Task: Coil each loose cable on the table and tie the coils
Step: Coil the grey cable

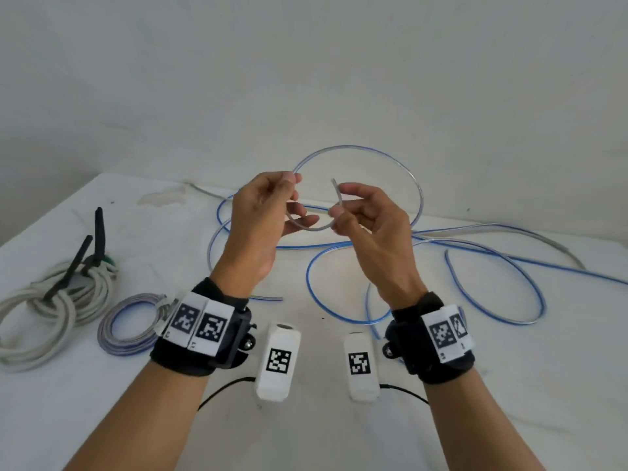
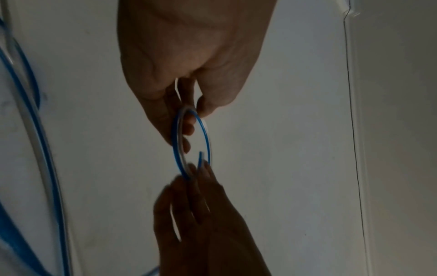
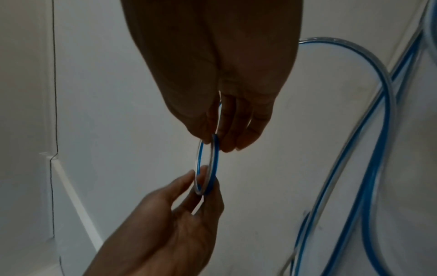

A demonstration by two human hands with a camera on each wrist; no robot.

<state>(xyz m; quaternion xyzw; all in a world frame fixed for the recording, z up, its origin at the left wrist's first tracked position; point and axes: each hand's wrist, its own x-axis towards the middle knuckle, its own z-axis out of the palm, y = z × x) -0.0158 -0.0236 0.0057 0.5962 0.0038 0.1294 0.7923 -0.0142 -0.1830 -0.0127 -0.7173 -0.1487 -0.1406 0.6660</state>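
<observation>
A long clear cable with a blue stripe sprawls in loose loops over the white table. Both hands are raised above it. My left hand pinches the cable where a big loop rises behind. My right hand pinches it near its free end, which sticks up. A short arc of cable hangs between them. In the left wrist view my left hand and right hand hold a small narrow loop. The right wrist view shows the same loop.
A thick white coiled cable with black ties lies at the left. Beside it sits a small blue-and-grey coil. Two white marker blocks lie on the table below my wrists. A plain wall stands behind the table.
</observation>
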